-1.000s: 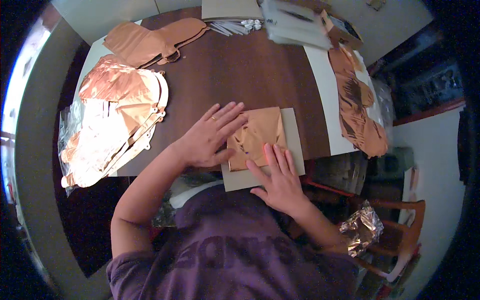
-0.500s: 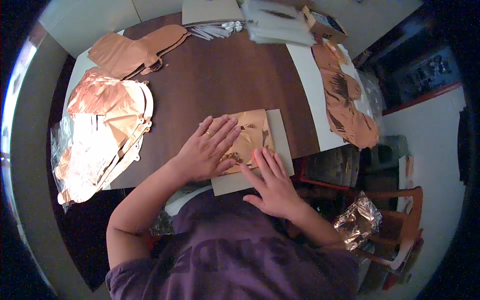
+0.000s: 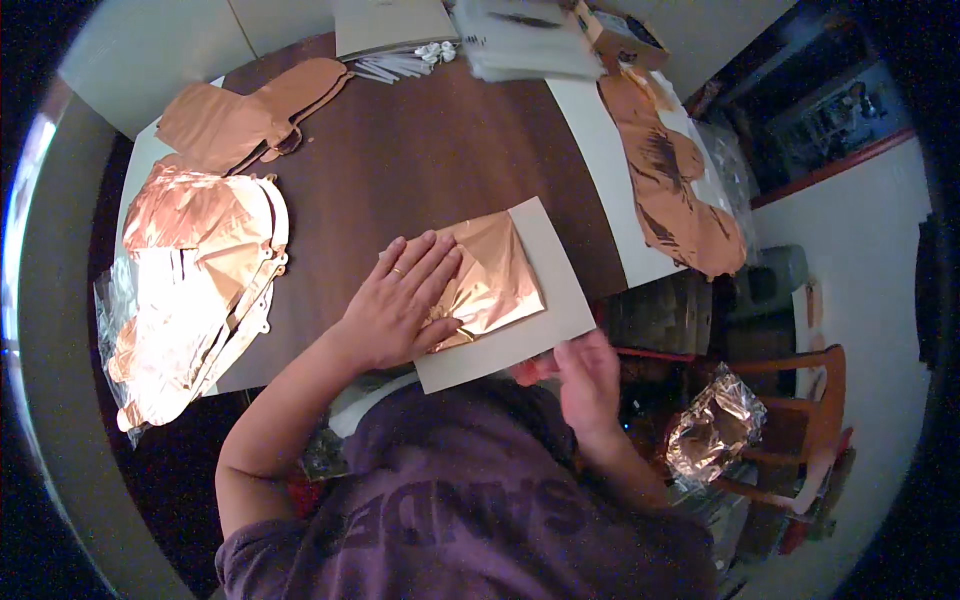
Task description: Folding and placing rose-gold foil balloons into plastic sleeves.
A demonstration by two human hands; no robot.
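Left hand: flat, palm down, fingers extended and lying nearly side by side; the left hand (image 3: 400,295) rests on the left part of the foil piece, wrapped around nothing.
Right hand: blurred; the right hand (image 3: 590,380) is at the lower right edge of the board, fingers partly bent; whether it grips or touches that edge cannot be told.
Foil piece: the folded copper-coloured foil piece (image 3: 495,275) lies at the centre of the frame, creased and shiny, partly covered by the left hand.
Board: the pale flat board (image 3: 545,330) lies under the foil, set at a slant, showing along the right and lower sides.
Tabletop: the dark brown tabletop (image 3: 430,130) reaches from the centre to the top of the frame.
Foil pile: a bright foil pile (image 3: 205,225) at the left, with clear plastic (image 3: 115,300) at its outer edge.
Foil shapes: flat matt foil shapes (image 3: 250,115) at the upper left; a long wrinkled foil shape (image 3: 690,215) at the upper right.
Box: a small open cardboard box (image 3: 590,30) at the top right, holding something dark, too small to identify.
Clear bags: a translucent stack of clear bags (image 3: 525,45) beside the box, a dark mark showing on it.
Sticks: white sticks (image 3: 385,68) at the top, near small white pieces (image 3: 437,52).
Chair: a wooden chair (image 3: 825,390) at the lower right, with crumpled shiny foil (image 3: 715,425) near it.
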